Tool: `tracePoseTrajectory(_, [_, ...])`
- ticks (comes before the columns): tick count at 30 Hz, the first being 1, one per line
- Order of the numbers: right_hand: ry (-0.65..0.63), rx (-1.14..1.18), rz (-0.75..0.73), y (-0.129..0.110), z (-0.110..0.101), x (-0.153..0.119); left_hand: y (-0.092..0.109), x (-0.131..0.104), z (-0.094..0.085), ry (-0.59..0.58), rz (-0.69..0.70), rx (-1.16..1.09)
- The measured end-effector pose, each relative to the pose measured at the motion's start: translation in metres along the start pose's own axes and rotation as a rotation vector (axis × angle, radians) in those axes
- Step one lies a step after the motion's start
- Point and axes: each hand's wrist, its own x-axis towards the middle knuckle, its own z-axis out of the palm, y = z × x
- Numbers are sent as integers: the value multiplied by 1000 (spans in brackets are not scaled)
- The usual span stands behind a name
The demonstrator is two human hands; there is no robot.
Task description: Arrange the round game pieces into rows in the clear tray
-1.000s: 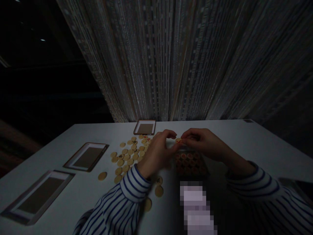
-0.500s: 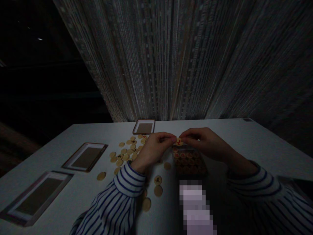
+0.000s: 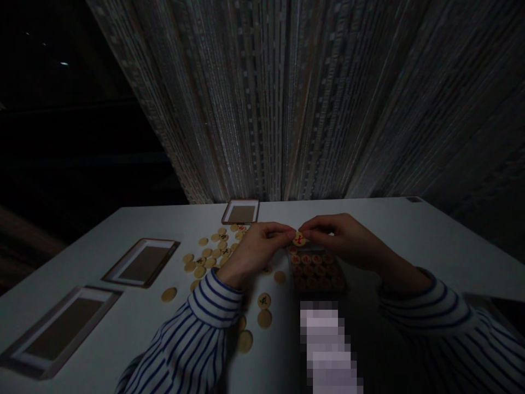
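Observation:
Between my two hands is a round Chinese chess piece (image 3: pixel 299 239) with a red character, its face turned toward me. My left hand (image 3: pixel 264 244) pinches it at the left edge, and my right hand (image 3: pixel 339 236) pinches it at the right edge. Just below the piece lies a dark box (image 3: pixel 296 292) filled with rows of red-marked pieces, its far row partly hidden by my fingers. Loose chess pieces (image 3: pixel 207 254), some showing black characters and others blank, are scattered left of the box, partly behind my left hand and forearm.
Three shallow rectangular trays with pale rims rest on the white table: a far one (image 3: pixel 257 212), a left one (image 3: pixel 107 279) and a near-left one (image 3: pixel 41 370). A dark object (image 3: pixel 498 313) lies at the right. A striped curtain (image 3: pixel 270 109) hangs behind the table.
Both hands keep their pinch on the piece with hardly any movement. The whole view has shifted very slightly.

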Motion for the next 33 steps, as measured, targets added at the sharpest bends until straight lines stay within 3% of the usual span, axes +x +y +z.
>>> tracePoseTrajectory(6, [26,-31,11,1,1,0,5,-1,2,44,-37,0])
tracePoseTrajectory(11, [98,-198,-70,4,-2,0,3,0,0,75,-18,-7])
tracePoseTrajectory(17, [89,-310,-129,5,-3,0,1,3,1,123,4,-47])
tracePoseTrajectory(26, [78,-465,-347,6,3,-1,2,1,2,159,2,-21])
tracePoseTrajectory(33, [95,-515,-388,9,4,-2,-1,2,3,163,6,-20])
